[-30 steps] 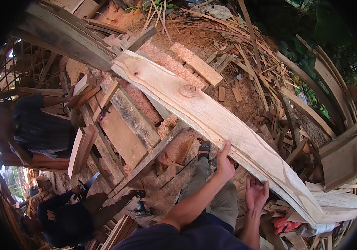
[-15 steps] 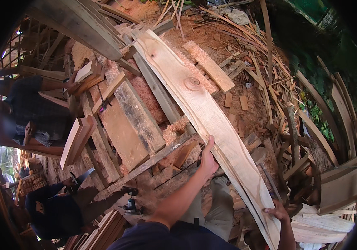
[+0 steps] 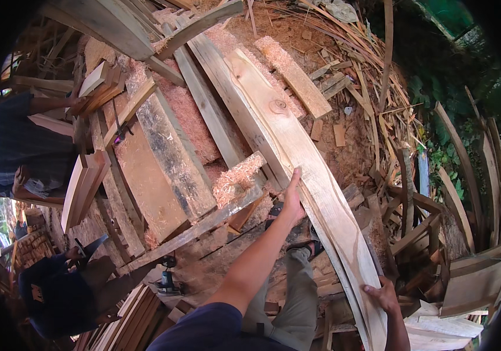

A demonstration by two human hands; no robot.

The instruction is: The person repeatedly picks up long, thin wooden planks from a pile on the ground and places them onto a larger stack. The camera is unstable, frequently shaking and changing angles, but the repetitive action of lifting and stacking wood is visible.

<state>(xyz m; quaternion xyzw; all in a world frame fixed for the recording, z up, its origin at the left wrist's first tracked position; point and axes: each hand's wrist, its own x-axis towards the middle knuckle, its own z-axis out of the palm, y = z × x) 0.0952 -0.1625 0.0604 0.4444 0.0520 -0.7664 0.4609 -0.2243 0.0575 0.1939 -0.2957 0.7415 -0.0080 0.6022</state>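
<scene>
A long pale wooden plank [image 3: 303,149], with a dark knot and a wavy left edge, slants from the far middle down to my lower right. My left hand [image 3: 293,202] grips its left edge about midway, thumb lying over the top and fingers mostly hidden underneath. Nearer my body, my right hand [image 3: 384,295] holds the right edge close to the near end, thumb on the upper face. The far part of the plank overlaps a thick squared beam [image 3: 221,70].
Left of the plank stands a wooden workbench [image 3: 148,169] strewn with shavings. Two people [image 3: 22,146] are at the left, one holding a handsaw [image 3: 93,248]. A power tool [image 3: 168,281] sits on the ground. Scrap strips [image 3: 373,117] and curved boards [image 3: 455,205] lie right.
The plank's far end has shifted right and toward me, uncovering more of the beam beside it. Both hands keep hold. The whole view has shifted slightly.
</scene>
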